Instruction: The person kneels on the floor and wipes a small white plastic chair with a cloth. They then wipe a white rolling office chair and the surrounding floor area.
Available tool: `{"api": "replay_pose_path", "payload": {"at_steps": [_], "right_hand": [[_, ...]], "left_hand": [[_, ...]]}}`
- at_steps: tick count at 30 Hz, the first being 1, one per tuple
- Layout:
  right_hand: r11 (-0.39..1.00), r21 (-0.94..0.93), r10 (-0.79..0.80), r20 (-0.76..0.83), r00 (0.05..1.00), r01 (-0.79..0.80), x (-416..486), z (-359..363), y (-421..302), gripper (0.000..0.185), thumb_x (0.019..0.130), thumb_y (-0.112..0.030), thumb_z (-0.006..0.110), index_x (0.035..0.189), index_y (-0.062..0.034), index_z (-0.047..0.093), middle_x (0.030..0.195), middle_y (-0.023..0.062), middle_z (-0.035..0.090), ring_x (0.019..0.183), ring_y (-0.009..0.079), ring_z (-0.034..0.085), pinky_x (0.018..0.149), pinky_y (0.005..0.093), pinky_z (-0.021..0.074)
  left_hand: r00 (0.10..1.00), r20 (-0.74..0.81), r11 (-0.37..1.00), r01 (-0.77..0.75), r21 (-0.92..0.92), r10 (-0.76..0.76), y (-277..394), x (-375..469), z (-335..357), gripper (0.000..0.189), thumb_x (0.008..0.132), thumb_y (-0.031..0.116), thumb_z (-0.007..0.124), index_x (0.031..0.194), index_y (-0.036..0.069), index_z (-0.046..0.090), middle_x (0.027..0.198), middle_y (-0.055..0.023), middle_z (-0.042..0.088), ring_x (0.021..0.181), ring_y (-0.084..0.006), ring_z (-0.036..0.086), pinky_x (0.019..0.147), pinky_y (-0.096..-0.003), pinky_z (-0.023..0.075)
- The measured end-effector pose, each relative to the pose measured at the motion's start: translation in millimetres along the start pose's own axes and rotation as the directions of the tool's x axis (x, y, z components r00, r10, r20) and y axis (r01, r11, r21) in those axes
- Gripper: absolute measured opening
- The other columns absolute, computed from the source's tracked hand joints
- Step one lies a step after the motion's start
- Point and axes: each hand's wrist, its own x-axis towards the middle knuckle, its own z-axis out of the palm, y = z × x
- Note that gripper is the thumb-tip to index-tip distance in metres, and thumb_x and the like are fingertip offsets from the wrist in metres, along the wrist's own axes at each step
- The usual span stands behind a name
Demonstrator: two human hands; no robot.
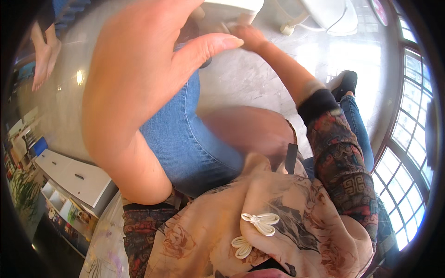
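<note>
My left hand [139, 66] looms large and close at the upper left, its back towards the camera. Its thumb points right; the other fingers are cut off by the top edge, so anything in them is hidden. My right hand [248, 36] is farther away at the top centre, just beyond the left thumb tip, below a white object [240, 4] that is partly cut off. Its fingers are blurred, and whether they hold anything is unclear. Below lie my leg in blue jeans [174, 139] and a brown rounded surface [250, 128]. I wear a floral top [278, 208] with patterned sleeves.
White furniture with a caster [287, 29] stands at the upper right. Another person's bare feet [41, 62] show at the upper left. A black shoe [347, 83] is on the right. A white cabinet [74, 173] stands lower left, and gridded windows [405, 139] line the right.
</note>
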Motion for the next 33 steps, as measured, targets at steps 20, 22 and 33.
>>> {"api": "replay_pose_path", "payload": {"at_steps": [20,22,33], "right_hand": [[0.912,-0.089,-0.361,0.288,0.887,0.401,-181.6,147.8,25.4,0.037,0.085,-0.023,0.059,0.121,-0.0192,0.060,0.146,-0.0071,0.030,0.139,0.0272,0.019,0.101,0.0394,0.0403],[0.897,-0.131,-0.375,0.284,0.882,0.423,-217.0,144.4,49.2,0.041,0.082,-0.014,0.058,0.123,-0.0201,0.059,0.143,-0.0078,0.034,0.136,0.0262,0.026,0.099,0.0361,0.0429],[0.963,0.250,-0.153,0.184,0.971,0.105,-178.1,57.4,40.6,0.024,0.086,-0.031,0.056,0.105,-0.0191,0.064,0.102,0.0123,0.058,0.096,0.0326,0.058,0.079,0.0422,0.0490]], "left_hand": [[0.997,0.061,0.998,-0.045,0.050,0.042,4.4,9.5,16.2,0.062,0.073,0.027,0.074,0.122,-0.006,0.053,0.111,-0.0209,0.061,0.099,-0.0331,0.061,0.085,-0.0357,0.0485],[0.997,0.070,0.998,-0.034,0.043,0.031,8.0,8.9,14.3,0.063,0.074,0.029,0.074,0.122,-0.006,0.053,0.111,-0.0208,0.062,0.099,-0.0323,0.061,0.085,-0.0353,0.0486],[0.993,-0.004,0.992,-0.116,-0.057,0.116,-12.9,-0.1,19.9,0.060,0.076,0.031,0.072,0.121,-0.005,0.054,0.107,-0.0194,0.063,0.094,-0.0309,0.063,0.081,-0.0348,0.0493]]}}
